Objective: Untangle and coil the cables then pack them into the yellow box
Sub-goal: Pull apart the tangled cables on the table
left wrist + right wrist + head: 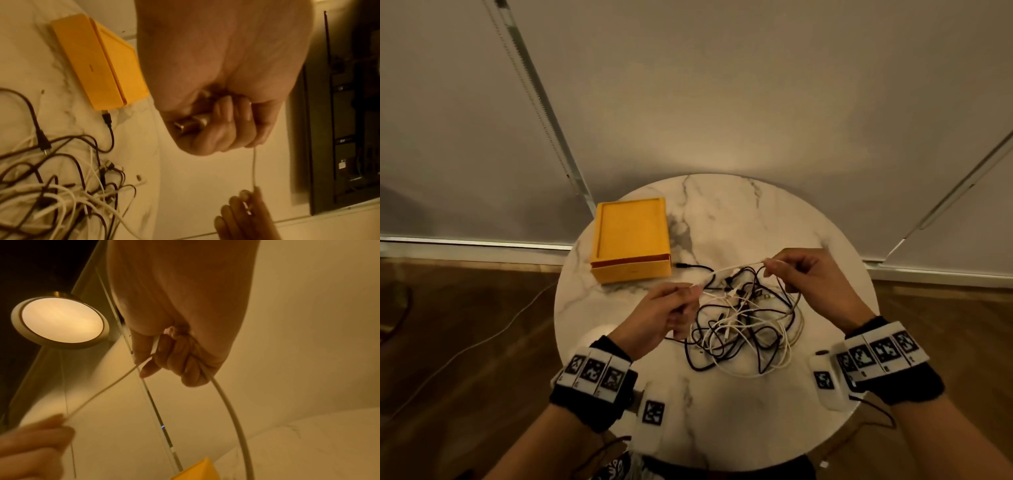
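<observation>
Above the tangle on the table: white cable stretched between left hand and right hand, both pinching it. Left of the tangle: box, open.

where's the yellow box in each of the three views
Head: yellow box at left of centre, on the far left part of the marble table, beyond the left hand.
Left wrist: upper left, lying on the table, partly behind the hand.
Right wrist: only a corner shows at the bottom edge, middle.
Shared landmark: the white cable stretched between the two hands, seen in all three views.
</observation>
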The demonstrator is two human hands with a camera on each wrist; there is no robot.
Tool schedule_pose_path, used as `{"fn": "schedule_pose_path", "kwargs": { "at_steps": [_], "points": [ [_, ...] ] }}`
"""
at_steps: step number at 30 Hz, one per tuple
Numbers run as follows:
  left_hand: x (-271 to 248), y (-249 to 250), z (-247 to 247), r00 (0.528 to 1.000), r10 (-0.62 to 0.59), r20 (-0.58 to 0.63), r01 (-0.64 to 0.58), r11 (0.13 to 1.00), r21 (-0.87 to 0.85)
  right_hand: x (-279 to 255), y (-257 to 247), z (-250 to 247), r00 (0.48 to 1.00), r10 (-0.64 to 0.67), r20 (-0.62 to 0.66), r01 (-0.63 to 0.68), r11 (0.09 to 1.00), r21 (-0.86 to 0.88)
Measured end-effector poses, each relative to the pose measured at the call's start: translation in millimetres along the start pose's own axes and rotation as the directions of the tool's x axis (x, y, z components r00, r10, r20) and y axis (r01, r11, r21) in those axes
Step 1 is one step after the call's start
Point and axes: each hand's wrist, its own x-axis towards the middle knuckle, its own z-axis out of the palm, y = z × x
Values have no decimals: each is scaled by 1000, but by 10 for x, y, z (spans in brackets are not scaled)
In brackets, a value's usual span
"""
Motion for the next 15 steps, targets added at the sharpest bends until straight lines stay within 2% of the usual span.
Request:
{"fn": "schedule_pose_path", "kwargs": {
  "at_steps": [3, 5, 7, 9, 11, 13, 15],
  "points": [
    [-92, -2, 44, 988, -65, 141, 82, 990, -118, 5, 83, -37, 986, -23, -164, 17, 999, -34],
    [-139, 33, 85, 977, -17, 211, 66, 971, -229, -20, 161, 34, 970, -24, -243, 31, 999, 26],
    [-143, 110, 115, 968, 94, 233, 3, 923, -386, -96, 286, 183, 977, 7, -214, 7, 998, 65],
    [-122, 221, 119, 965, 207, 163, -96, 852, -515, -211, 453, 340, 997, 68, -45, -65, 995, 72],
    [-109, 364, 118, 961, 273, 32, -209, 802, -560, -336, 656, 438, 986, 129, 102, -139, 984, 108],
    [-113, 505, 59, 942, 309, -131, -325, 740, -588, -483, 833, 459, 976, 182, 118, -201, 963, 178],
    [-118, 618, -74, 902, 324, -286, -432, 676, -596, -635, 950, 459, 966, 245, 76, -257, 933, 251]
  ]
}}
